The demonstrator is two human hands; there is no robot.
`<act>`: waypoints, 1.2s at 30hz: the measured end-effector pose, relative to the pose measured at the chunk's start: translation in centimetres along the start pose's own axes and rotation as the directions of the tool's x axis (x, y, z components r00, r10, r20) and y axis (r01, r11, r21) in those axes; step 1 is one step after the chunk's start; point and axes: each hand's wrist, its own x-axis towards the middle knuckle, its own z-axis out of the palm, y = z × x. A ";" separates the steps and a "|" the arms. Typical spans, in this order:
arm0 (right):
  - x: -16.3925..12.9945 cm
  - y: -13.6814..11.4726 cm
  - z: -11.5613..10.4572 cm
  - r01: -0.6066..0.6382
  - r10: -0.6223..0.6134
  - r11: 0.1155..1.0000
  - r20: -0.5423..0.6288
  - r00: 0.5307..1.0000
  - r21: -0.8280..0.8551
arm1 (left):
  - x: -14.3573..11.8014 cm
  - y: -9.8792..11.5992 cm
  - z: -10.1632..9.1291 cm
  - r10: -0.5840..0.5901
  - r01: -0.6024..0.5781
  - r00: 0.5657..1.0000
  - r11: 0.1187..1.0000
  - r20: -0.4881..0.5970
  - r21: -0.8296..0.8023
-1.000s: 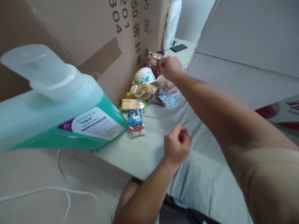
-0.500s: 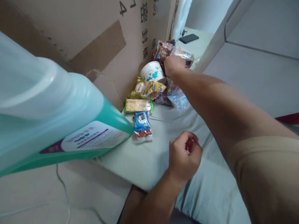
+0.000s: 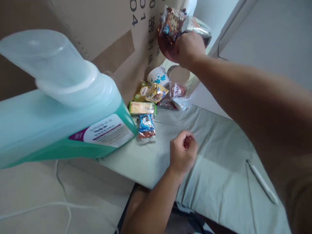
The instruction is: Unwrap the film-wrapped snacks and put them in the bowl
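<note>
My right hand (image 3: 191,47) grips the near rim of a reddish see-through bowl (image 3: 166,49), lifted above the cloth-covered surface. In the bowl are a brown cookie packet (image 3: 172,23) and a silvery packet (image 3: 200,27). Below it stand a white paper cup (image 3: 158,76) with blue leaf prints and a round brown item (image 3: 179,74). My left hand (image 3: 182,151) is curled into a loose fist over the cloth, with nothing visible in it. Nearest to it lies a blue snack packet (image 3: 146,125), beside a pale cracker packet (image 3: 142,108) and yellow packets (image 3: 157,93).
A large jug of green liquid (image 3: 104,130) leans in from the left. Behind the snacks rises a cardboard box (image 3: 102,32). Clear wrapped packets (image 3: 179,94) lie by the cup. A white pen-like stick (image 3: 262,182) rests on the cloth at right.
My right hand has raised the bowl with its packets up off the surface, uncovering the round brown item beneath. My left hand stays curled in nearly the same place.
</note>
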 end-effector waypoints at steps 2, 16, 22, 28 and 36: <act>-1.5 -0.3 -1.4 0.049 -0.055 0.992 -0.053 0.997 -0.112 | 0.1 0.3 -0.1 -0.005 0.005 1.000 1.000 -0.024 -0.022; -19.1 2.7 -3.2 0.313 -0.323 0.945 0.115 0.939 0.100 | 1.7 0.4 -1.7 -0.039 -0.141 0.893 0.922 -0.448 -0.360; -19.6 4.3 -1.8 -0.033 0.032 0.841 0.012 0.999 0.540 | 1.6 0.1 -0.9 -0.048 -0.099 0.917 0.934 -0.396 -0.342; -16.4 4.9 -1.1 -0.145 0.283 0.482 0.002 0.959 0.864 | 1.9 -0.6 0.2 -0.102 -0.022 0.941 0.934 -0.324 -0.358; -14.4 6.8 -2.2 -0.119 0.303 0.184 0.059 0.951 0.976 | 1.8 -1.3 0.9 -0.084 -0.037 0.943 0.934 -0.321 -0.356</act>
